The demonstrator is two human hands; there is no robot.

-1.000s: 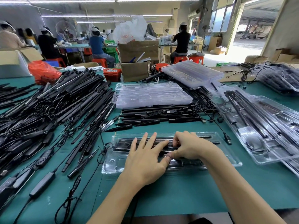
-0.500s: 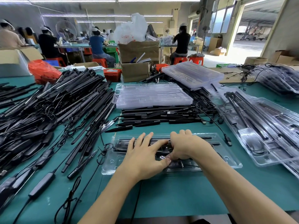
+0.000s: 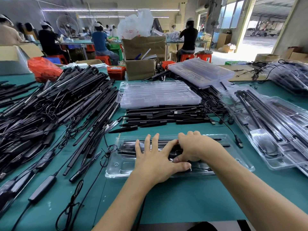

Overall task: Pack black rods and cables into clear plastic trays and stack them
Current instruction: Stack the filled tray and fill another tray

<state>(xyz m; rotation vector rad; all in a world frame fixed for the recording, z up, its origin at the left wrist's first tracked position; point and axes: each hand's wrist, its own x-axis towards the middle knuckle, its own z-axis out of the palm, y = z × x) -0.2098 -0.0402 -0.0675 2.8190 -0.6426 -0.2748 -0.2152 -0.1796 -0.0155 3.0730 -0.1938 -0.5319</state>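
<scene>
A clear plastic tray (image 3: 240, 162) lies on the green table in front of me, with black rods (image 3: 218, 145) and a cable set in its slots. My left hand (image 3: 155, 160) lies flat on the tray's contents, fingers spread and straight, thumb pointing right. My right hand (image 3: 191, 147) has its fingers curled over the black parts at the tray's middle, thumb pressed in below; what lies under it is hidden.
A big heap of black rods and cables (image 3: 50, 117) fills the left side. A stack of empty clear trays (image 3: 158, 94) sits behind a row of black rods (image 3: 166, 115). Filled trays (image 3: 270, 130) lie at the right. A USB plug (image 3: 239, 142) rests near the tray.
Both hands stay on the tray. My left thumb has slid further right under the right hand, and the right hand has shifted slightly.
</scene>
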